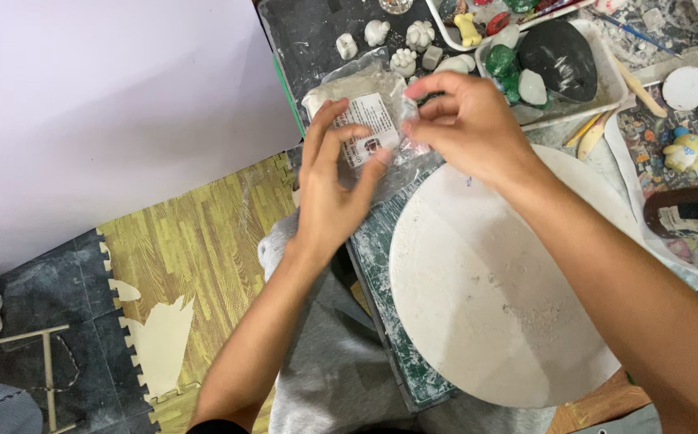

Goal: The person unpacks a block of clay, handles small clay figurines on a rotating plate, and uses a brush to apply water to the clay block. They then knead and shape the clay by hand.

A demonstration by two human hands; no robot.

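Both hands hold a clear plastic bag (365, 100) with a white printed label and a pale lump of clay inside, above the far edge of a round white board (486, 305). My left hand (334, 189) grips the bag's near side, thumb over the label. At the bag's right edge, my right hand (466, 120) pinches the plastic between its fingertips. The board is dusted with white crumbs and lies on a dark green cutting mat (381, 273).
Small white clay figures (401, 44) sit on the dark surface beyond the bag. A white tray (606, 96) holds green pieces and a black bowl. Painted figures (687, 149) and a dark bottle (691, 217) are at right. Foam floor tiles (180, 265) lie at left.
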